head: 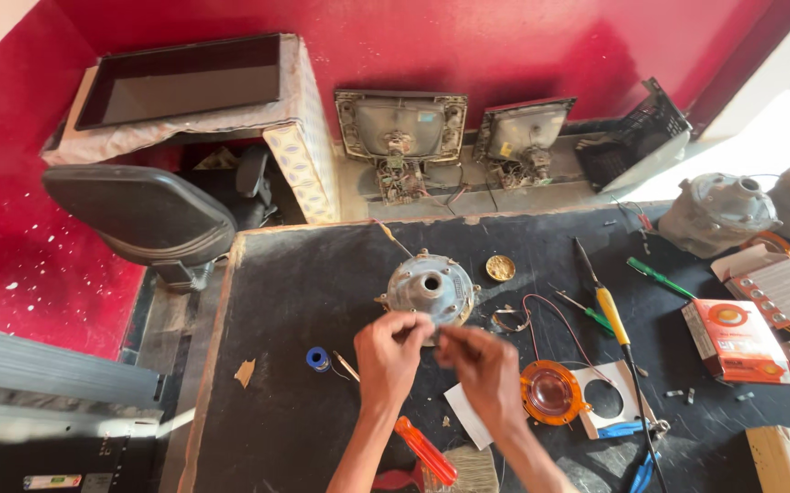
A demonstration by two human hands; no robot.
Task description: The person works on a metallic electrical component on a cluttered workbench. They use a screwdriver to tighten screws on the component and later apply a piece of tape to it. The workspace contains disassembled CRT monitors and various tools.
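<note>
Both hands pinch something too small to identify, the left hand [391, 351] and right hand [479, 358] meeting fingertip to fingertip just at 6 o'clock of the round grey metal driver [430, 288] on the counter [294, 301]. Working this well probably calls for steady, light fingertip pressure close above the driver, clear of the orange diaphragm [550, 393] at 4 o'clock.

Both hands, left hand [391, 351] and right hand [479, 358], meet fingertip to fingertip over the black desk [294, 274], just before a round metal speaker driver [429, 288] (orange diaphragm [550, 393] lies rightward).
</note>
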